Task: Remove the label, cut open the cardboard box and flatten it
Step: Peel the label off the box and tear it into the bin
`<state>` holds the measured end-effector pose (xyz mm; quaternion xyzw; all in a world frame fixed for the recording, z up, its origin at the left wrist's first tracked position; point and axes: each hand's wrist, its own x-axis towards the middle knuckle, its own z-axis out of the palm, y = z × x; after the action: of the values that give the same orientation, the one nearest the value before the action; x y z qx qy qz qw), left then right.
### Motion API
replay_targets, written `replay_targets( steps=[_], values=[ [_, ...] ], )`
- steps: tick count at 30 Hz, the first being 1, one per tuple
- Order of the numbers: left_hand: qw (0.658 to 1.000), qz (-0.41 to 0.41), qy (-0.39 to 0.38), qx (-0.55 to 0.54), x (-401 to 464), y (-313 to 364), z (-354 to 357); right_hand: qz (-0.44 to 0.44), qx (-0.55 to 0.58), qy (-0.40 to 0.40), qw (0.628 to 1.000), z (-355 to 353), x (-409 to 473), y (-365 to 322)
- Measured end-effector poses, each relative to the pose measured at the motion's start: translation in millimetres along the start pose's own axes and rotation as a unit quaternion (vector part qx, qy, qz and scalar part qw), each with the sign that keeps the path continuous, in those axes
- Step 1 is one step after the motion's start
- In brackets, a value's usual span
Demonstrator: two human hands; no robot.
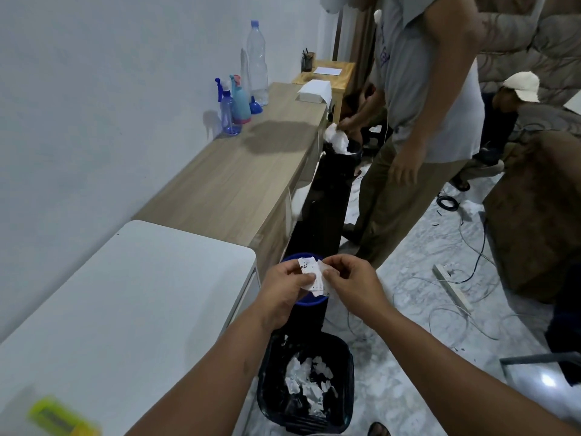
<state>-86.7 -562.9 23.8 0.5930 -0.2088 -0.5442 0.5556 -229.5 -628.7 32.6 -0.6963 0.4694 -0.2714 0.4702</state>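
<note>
Both hands are meeting at lower centre of the frame, and between them is sitting the label [312, 276], a small crumpled scrap of white paper with dark print. The left hand [284, 286] is pinching its left edge between thumb and curled fingers, while the right hand [352, 283] is nipping the right edge, thumb against fingertips. It is hanging above a blue-rimmed bin [309, 299], and lower in the frame a black-lined bin [306, 383] is showing white torn scraps inside. That paper is looking light, limp and thin, likely tacky on one side, so it should tear easily; gripping close to the tear line would be giving most control. The cardboard box is not showing anywhere. A yellow tool [58, 416], blurred, is lying on the white table [132, 297] at lower left.
</note>
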Motion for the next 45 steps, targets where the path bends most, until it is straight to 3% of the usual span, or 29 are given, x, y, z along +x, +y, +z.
replay_targets(
  steps=[3,7,12,15,17,19,22,28,33,37,42,45],
  values=[
    [1.000,0.009,0.004,0.012,1.2,-3.7,-0.6,-0.017,-0.052,0.007,0.998,6.7,-2.6,0.9],
    [0.998,0.031,0.037,0.029,3.4,-5.2,2.0,-0.057,-0.215,0.050,0.974,21.9,-3.4,4.8],
    [0.996,0.050,0.053,0.053,7.4,-6.6,0.4,-0.068,-0.255,0.056,0.963,27.5,-9.5,1.1],
    [0.995,0.055,0.064,0.058,9.1,-9.3,-0.4,-0.018,-0.282,0.069,0.957,28.2,-9.6,2.0],
    [0.994,0.052,0.074,0.053,9.7,-13.9,-2.6,-0.004,-0.280,0.090,0.956,24.5,-7.2,4.9],
    [0.995,0.043,0.084,0.043,10.8,-19.1,-6.4,-0.056,-0.262,0.099,0.958,21.8,-8.1,10.5],
    [0.996,0.032,0.078,0.024,13.7,-24.5,-7.6,-0.096,-0.249,0.050,0.962,24.2,-12.7,17.5],
    [0.995,-0.010,0.089,-0.038,14.4,-24.2,-2.9,-0.028,-0.203,-0.038,0.978,27.3,-8.0,22.9],
    [0.990,-0.076,0.089,-0.082,9.3,-24.6,4.4,0.003,-0.166,-0.024,0.986,30.4,-6.8,26.9],
    [0.994,-0.071,0.078,-0.021,5.6,-23.2,7.7,0.005,-0.124,-0.025,0.992,33.9,-6.8,28.3],
    [0.991,0.021,0.094,0.088,1.9,-20.2,8.8,0.003,-0.135,-0.032,0.990,32.5,-6.0,29.8],
    [0.963,0.107,0.111,0.220,0.7,-25.2,5.5,-0.013,-0.162,-0.026,0.986,31.0,-4.0,31.6]
  ],
)
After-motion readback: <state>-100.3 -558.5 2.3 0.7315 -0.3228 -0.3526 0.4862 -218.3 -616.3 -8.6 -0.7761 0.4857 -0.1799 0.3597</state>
